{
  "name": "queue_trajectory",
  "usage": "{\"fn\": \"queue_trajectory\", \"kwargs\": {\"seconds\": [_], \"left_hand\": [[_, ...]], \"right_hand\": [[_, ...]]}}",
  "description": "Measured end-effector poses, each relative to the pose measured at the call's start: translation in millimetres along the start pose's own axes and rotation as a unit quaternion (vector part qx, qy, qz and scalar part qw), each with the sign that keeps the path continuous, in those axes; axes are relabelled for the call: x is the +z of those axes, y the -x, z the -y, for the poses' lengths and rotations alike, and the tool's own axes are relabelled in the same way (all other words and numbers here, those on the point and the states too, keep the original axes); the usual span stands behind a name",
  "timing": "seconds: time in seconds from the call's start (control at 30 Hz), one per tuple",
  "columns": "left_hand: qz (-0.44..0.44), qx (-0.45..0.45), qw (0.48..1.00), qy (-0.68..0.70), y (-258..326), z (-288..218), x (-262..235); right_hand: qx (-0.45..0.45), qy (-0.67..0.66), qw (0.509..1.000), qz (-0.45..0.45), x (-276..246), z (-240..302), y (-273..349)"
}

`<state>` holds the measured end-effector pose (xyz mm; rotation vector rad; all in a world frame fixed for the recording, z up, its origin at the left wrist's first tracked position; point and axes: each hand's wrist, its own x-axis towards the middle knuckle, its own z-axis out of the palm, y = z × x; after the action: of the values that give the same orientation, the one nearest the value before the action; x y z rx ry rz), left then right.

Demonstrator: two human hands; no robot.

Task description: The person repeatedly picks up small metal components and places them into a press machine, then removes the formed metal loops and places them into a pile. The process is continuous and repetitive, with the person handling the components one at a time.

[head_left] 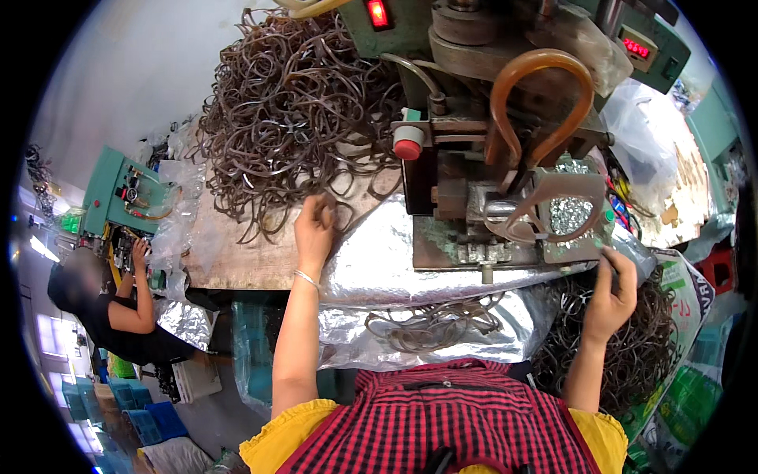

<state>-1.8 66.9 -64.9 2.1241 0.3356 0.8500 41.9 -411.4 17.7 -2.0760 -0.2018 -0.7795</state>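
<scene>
My left hand [314, 231] is at the front edge of a heap of brown, glossy strap loops [292, 110]. Its fingers are curled together around what looks like one loop at the heap's edge. My right hand [612, 299] is beside the lower right corner of a green bench press [474, 257], fingers partly bent and apart, with nothing visible in them. A single brown loop [562, 237] rests across the press's work area, in front of a tray of small silvery metal pieces [570, 212]. A thick amber tube [580, 75] arches over that area.
Silver foil sheeting [371, 265] covers the bench front, with more loops [434, 325] in a foil fold near my lap. A sack of brown loops [604, 363] stands at my right. The press carries a red button [407, 147]. At far left, another person [118, 308] works at a green machine [110, 189].
</scene>
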Motion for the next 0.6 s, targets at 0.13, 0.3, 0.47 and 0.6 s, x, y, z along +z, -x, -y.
{"fn": "queue_trajectory", "kwargs": {"seconds": [0.13,0.3,0.47,0.6], "left_hand": [[-0.021,0.021,1.0,-0.002,-34.5,-48.3,12.6],[-0.058,-0.067,0.973,0.212,-37.5,-87.6,-7.9],[-0.09,-0.189,0.949,0.236,33.0,-66.9,12.0],[-0.114,-0.075,0.969,0.208,16.1,-116.6,32.4]], "right_hand": [[-0.009,-0.127,0.99,0.052,32.5,60.2,-39.1],[0.06,-0.3,0.947,0.094,93.9,65.3,-62.7],[0.133,-0.374,0.911,0.111,96.1,71.2,-47.3],[0.171,-0.439,0.874,0.115,94.2,82.5,-46.1]]}}
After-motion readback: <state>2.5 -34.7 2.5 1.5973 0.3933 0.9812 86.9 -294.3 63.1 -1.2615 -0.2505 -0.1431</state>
